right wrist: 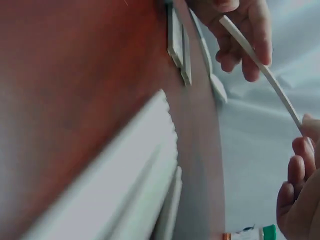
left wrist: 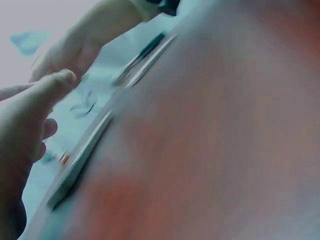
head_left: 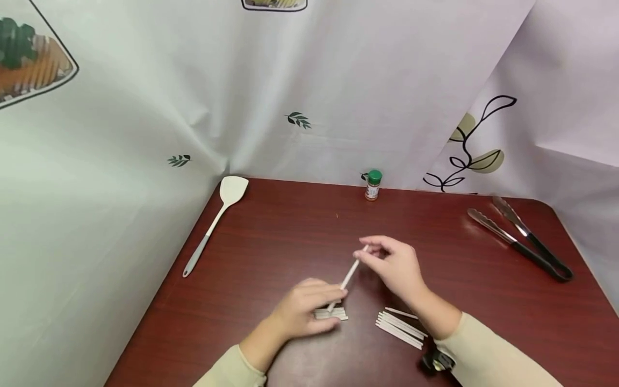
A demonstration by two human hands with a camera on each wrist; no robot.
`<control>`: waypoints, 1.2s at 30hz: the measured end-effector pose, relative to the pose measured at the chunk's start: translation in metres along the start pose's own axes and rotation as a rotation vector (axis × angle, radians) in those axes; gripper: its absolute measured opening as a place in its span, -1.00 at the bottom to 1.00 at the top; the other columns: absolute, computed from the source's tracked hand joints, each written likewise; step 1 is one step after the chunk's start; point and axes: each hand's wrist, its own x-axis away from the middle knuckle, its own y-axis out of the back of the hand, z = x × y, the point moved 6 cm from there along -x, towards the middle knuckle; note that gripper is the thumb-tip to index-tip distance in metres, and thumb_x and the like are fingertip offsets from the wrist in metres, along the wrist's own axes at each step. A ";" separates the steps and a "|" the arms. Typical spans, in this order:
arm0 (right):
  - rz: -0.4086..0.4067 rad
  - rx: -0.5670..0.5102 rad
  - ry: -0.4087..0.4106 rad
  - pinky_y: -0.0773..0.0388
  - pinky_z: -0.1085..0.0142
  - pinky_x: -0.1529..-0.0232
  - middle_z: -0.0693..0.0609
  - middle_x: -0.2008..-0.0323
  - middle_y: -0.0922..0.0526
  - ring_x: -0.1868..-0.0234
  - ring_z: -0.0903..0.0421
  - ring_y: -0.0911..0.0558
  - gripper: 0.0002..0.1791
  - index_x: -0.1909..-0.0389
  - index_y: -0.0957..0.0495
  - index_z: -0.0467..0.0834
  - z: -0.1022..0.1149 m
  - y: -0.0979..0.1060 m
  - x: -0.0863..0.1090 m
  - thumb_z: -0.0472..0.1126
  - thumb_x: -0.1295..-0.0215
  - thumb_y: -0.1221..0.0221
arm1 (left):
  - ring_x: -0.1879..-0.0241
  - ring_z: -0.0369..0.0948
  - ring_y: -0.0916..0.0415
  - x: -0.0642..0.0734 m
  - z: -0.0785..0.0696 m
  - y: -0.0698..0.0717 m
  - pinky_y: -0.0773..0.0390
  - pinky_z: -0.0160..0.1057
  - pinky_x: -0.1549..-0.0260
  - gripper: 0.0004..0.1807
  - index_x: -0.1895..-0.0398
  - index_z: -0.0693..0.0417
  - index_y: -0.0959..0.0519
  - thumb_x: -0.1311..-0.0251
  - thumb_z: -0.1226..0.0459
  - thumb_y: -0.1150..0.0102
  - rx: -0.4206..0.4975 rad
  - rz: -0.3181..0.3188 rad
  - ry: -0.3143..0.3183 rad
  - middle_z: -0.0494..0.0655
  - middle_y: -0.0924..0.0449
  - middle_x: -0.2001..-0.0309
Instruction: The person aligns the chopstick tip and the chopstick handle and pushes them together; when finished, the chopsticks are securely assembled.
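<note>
My right hand (head_left: 398, 269) pinches the upper end of a thin white stick (head_left: 352, 271) between thumb and fingertips. The stick slants down to the left, clear of the table. Its lower end lies between the spread thumb and fingers of my left hand (head_left: 307, 309), with the fingertips against it in the right wrist view. Below the left hand lies a short row of pale sticks (head_left: 342, 317), partly hidden by the hand. Under my right forearm sits a second group of white sticks (head_left: 398, 330), side by side, with one a little apart.
A white spatula (head_left: 234, 189) with a grey handle lies along the table's left edge. A green-capped spice jar (head_left: 372, 188) stands at the back. Metal tongs (head_left: 515, 242) with black handles lie spread at the right. Patterned white sheeting (head_left: 338, 145) hangs behind the table.
</note>
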 end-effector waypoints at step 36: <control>0.505 0.535 -0.064 -0.58 0.09 -0.22 -0.20 -0.21 -0.50 -0.16 -0.08 -0.60 -0.38 -0.39 -0.56 -0.31 -0.016 -0.158 -0.087 -0.02 -0.46 -0.30 | -0.19 -0.01 -0.54 0.051 0.090 0.038 -0.48 0.15 -0.19 -0.53 -0.15 0.03 -0.70 -0.17 0.15 -0.55 -0.223 0.159 0.539 -0.08 -0.66 -0.12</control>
